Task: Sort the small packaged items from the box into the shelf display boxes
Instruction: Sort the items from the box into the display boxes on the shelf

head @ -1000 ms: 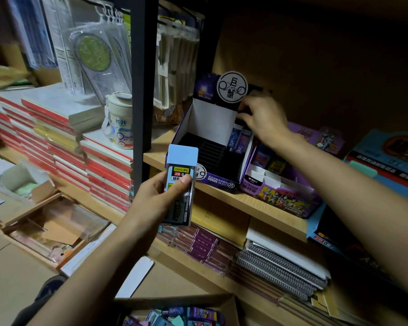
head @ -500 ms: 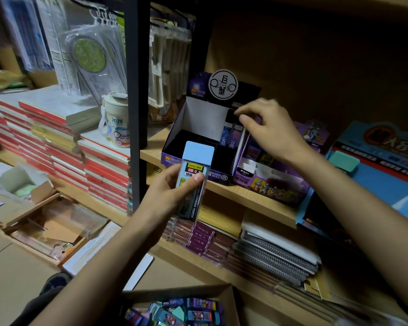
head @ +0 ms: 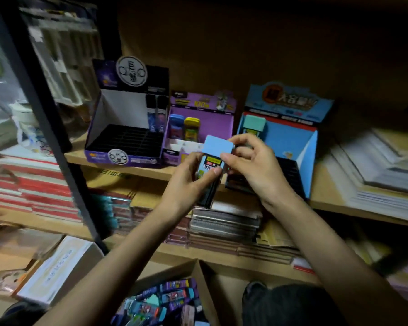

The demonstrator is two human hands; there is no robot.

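Before the shelf, the pack gripped by the left hand is now pinched by fingers of the right hand too, likely bound for the blue box.

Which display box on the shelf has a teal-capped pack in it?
The blue box on the right: one teal-capped pack stands at its back left. The purple middle box and the dark left box hold none.
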